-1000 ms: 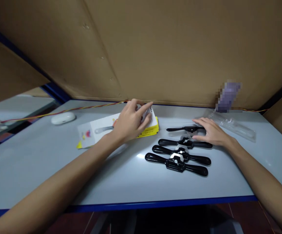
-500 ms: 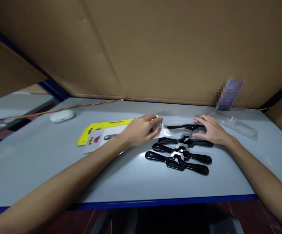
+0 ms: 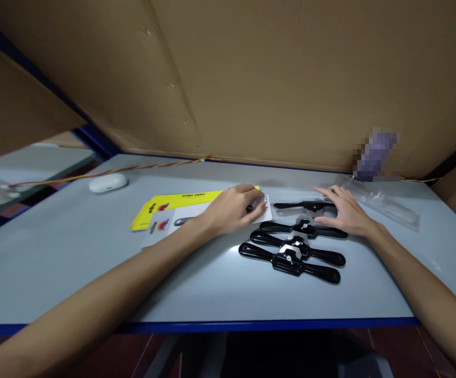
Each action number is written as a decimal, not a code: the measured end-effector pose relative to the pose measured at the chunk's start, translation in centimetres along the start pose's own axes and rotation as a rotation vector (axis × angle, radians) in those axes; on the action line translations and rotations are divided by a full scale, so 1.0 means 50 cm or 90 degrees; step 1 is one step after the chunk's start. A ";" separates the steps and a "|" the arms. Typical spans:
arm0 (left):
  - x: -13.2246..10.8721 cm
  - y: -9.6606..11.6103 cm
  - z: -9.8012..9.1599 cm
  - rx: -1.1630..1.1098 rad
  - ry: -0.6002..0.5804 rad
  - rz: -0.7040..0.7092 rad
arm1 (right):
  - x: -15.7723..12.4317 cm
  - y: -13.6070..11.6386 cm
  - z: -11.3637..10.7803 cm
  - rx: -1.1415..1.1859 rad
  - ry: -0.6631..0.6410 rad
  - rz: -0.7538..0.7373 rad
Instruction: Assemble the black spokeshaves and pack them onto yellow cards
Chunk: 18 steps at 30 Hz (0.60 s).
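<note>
My left hand (image 3: pixel 231 209) lies over the right part of a white packaging card (image 3: pixel 180 212), its fingers curled round the card's end. A dark handle shape shows on this card, mostly covered by the hand. Beneath it sits a yellow card (image 3: pixel 196 196) printed "SPOKE SHAVE". My right hand (image 3: pixel 346 211) is open, thumb and fingers apart around the right end of the farthest black spokeshave (image 3: pixel 290 205); whether it touches is unclear. Nearer me, more black spokeshaves lie in a row: one (image 3: pixel 278 227), another (image 3: pixel 267 238) and the closest (image 3: pixel 286 263).
Clear plastic packaging (image 3: pixel 393 207) lies to the right, by a blurred-out purple object (image 3: pixel 377 155). A white rounded case (image 3: pixel 108 182) rests at the left. A red-yellow twisted wire (image 3: pixel 152 166) runs along the back. Cardboard (image 3: pixel 283 89) walls off the grey table (image 3: pixel 196 289).
The view has shifted slightly, moving everything a little rightward. My left fingers have curled in more at the card's end, and more of that end shows. My right hand stays by the farthest spokeshave.
</note>
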State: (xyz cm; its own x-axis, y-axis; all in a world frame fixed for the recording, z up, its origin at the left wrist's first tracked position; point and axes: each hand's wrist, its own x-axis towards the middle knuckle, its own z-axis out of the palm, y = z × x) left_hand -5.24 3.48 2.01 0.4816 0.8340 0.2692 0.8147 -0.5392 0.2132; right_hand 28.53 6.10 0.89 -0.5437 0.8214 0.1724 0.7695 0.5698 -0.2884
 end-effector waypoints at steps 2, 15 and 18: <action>-0.001 -0.002 0.012 -0.036 0.042 0.027 | 0.000 -0.001 -0.002 0.006 0.003 -0.005; 0.018 0.022 0.045 -0.099 0.184 0.110 | 0.021 -0.049 -0.017 -0.047 0.110 -0.051; 0.015 0.017 -0.004 0.026 0.142 0.074 | 0.010 -0.059 -0.042 -0.149 0.177 0.037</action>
State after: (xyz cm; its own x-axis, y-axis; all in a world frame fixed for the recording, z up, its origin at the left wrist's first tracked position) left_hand -4.26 3.63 2.60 0.4928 0.7181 0.4914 0.7727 -0.6208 0.1324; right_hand 26.67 4.88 3.80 -0.4102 0.8091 0.4208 0.8695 0.4862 -0.0873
